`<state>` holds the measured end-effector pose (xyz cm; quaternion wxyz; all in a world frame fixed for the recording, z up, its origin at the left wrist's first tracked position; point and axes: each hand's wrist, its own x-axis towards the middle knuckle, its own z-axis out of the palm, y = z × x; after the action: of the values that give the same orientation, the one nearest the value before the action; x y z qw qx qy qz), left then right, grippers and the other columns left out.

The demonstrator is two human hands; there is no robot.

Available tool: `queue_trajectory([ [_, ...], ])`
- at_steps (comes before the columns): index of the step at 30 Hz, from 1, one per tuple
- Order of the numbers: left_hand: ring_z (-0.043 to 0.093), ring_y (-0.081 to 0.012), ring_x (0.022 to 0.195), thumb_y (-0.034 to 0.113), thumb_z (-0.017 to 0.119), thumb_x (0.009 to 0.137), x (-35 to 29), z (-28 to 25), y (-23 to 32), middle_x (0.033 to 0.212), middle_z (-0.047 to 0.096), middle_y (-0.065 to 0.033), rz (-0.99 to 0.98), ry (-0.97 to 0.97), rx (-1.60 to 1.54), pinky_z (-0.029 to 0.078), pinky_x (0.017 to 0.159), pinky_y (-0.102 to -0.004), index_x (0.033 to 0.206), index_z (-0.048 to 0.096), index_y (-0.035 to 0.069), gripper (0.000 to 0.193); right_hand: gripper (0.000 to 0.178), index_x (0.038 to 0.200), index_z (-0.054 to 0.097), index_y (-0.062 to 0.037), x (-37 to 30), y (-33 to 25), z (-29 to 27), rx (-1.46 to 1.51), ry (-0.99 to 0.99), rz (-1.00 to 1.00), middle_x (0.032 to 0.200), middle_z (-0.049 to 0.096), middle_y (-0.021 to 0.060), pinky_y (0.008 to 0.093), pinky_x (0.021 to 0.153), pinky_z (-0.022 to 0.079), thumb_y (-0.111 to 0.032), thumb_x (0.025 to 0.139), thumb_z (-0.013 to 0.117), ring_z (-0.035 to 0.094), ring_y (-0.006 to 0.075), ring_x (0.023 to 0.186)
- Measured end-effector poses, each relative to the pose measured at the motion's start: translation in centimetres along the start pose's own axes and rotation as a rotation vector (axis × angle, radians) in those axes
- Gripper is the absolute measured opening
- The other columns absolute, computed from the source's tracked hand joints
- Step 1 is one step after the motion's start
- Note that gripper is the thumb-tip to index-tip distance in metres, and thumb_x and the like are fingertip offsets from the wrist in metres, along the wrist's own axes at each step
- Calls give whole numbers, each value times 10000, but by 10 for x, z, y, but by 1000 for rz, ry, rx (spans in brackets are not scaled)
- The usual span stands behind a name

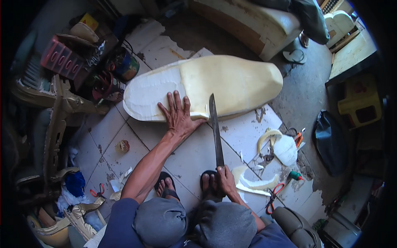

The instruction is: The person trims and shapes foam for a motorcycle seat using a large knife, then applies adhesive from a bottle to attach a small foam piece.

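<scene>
A long foam seat pad (231, 80) lies across the floor in front of me, white at its left end and cream-yellow over the rest. My left hand (178, 111) is spread flat on the near side of the white part, thumb along the edge. In my right hand (225, 177) is the handle end of a long knife (216, 134). Its dark blade points away from me, and the tip overlaps the cream foam right of my left thumb. From this view I cannot tell whether the blade touches the foam or is in it.
Foam offcuts (256, 182), red-handled scissors (274, 198) and a green spool (295, 175) lie at right. More red-handled scissors (97, 191) are at left, near carved chair frames (58, 107). A pink drawer box (62, 58) stands far left. Another person's leg (310, 20) shows beside a bulky cushioned piece (252, 27).
</scene>
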<state>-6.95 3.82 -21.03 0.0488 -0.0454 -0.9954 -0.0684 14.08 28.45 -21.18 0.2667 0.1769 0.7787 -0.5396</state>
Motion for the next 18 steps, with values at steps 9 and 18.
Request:
queue_trajectory([
  [9, 112, -319, 1597, 683, 776, 754, -3, -24, -37, 1719, 170, -119, 43, -71, -33, 17, 1226, -685, 1602, 310, 103, 1128, 588, 1207, 546, 40, 33, -38, -3, -27, -91, 1, 1006, 664, 347, 516, 900, 496, -522, 1051, 481, 644, 521, 1019],
  [18, 154, -276, 1596, 543, 814, 787, 5, -39, -41, 1705, 236, -98, -12, -130, -251, 19, 1242, -658, 1561, 389, 105, 985, 576, 1290, 562, 42, 5, 3, 17, 34, -16, -156, 1124, 678, 326, 477, 975, 492, -483, 1063, 493, 652, 467, 1145],
])
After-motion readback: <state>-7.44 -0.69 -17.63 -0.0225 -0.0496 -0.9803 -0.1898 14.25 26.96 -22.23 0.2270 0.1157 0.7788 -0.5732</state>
